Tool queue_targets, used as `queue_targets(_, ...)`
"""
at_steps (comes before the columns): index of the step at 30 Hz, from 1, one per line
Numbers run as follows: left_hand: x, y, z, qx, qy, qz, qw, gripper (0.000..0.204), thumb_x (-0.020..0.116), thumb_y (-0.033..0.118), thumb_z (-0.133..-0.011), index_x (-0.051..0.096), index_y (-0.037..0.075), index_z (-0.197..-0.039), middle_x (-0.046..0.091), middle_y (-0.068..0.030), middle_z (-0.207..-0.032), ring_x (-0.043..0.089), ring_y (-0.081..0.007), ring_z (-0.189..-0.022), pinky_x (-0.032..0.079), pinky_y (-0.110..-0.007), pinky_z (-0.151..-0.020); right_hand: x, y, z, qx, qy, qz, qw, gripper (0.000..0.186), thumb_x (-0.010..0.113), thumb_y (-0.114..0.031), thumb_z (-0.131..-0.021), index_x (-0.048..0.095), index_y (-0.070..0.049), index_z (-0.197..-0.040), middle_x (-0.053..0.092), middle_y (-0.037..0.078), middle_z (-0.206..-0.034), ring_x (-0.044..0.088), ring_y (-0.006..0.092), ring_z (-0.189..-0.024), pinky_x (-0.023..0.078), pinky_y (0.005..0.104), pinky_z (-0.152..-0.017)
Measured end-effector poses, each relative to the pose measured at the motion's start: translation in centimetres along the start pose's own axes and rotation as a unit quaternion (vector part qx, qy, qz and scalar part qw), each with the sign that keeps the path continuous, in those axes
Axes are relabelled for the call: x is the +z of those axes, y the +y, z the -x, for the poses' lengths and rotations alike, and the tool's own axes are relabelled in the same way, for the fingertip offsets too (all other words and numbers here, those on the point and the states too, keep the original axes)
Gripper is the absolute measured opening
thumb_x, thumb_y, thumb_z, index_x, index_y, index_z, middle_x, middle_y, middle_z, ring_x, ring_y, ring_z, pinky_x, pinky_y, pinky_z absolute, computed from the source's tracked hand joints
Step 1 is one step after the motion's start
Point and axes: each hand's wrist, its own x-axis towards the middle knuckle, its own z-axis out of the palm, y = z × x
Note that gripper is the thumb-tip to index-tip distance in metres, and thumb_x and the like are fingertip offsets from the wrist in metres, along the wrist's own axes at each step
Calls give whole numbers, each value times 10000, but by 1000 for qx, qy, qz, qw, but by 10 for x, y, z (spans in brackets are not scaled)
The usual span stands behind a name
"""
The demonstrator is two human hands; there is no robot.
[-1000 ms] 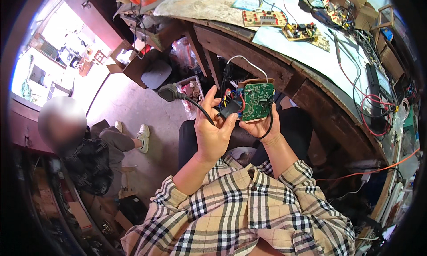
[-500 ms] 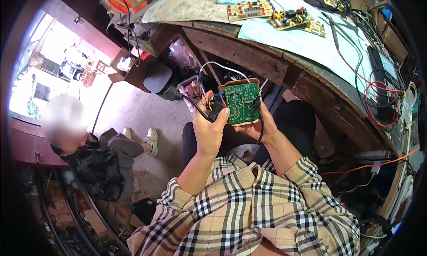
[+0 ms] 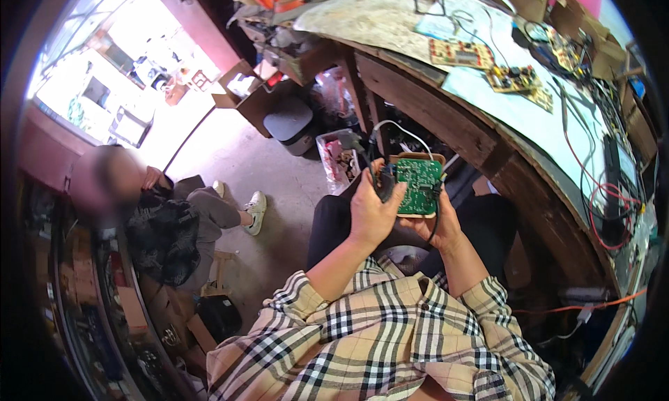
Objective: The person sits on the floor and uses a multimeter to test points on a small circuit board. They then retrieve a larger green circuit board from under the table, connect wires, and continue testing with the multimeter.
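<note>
I hold a green circuit board (image 3: pixel 418 186) over my lap, set in a tan housing, with a white wire arching off its top and a black cable over its right side. My left hand (image 3: pixel 373 209) is closed on the board's left side and a dark bundle (image 3: pixel 385 182) of wires or parts, which I cannot make out clearly, its thumb along the board's edge. My right hand (image 3: pixel 446 227) grips the lower right of the board, fingers partly hidden beneath it.
A workbench (image 3: pixel 341 21) carries circuit boards (image 3: pixel 460 52), test leads (image 3: pixel 566 122) and cables. Below it stand cardboard boxes (image 3: pixel 237 97), a grey bin (image 3: pixel 287 122) and a plastic crate (image 3: pixel 338 164). A seated person (image 3: pixel 164 230) is at my left, near a bright doorway and shelving.
The view has shifted, so the bench, person and board sit further right in the picture. The black plug that hung left of my left hand has gone behind it. Both hands still grip the board.
</note>
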Motion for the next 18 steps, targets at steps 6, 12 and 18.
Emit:
queue_targets(6, -3, -17, 0, -11, -10, -27, 1000, 508, 704, 213, -894, 483, 17, -1307, 655, -116, -1101, 631, -178, -1003, 488, -319, -891, 9, 0, -1, 22, 42, 73, 996, 599, 249, -537, -1031, 512, -88, -1327, 660, 138, -1141, 672, 272, -917, 572, 424, -717)
queue_targets(12, -7, -31, 0, -4, 1, -12, 1000, 529, 721, 235, -868, 481, 52, -1303, 683, -143, -1039, 681, -237, -953, 511, -335, -853, 9, 4, -1, 41, 28, 128, 991, 618, 234, -541, -1031, 498, -79, -1346, 655, 162, -1148, 674, 286, -901, 564, 364, -691)
queue_targets(18, -4, -39, -5, -44, -18, 164, 985, 486, 706, 100, -875, 484, 28, -1302, 626, -44, -1089, 583, -126, -989, 466, -282, -910, 16, 6, -2, 42, 1, 115, 992, 655, 210, -549, -1030, 459, -51, -1376, 642, 196, -1165, 677, 310, -931, 576, 353, -691)
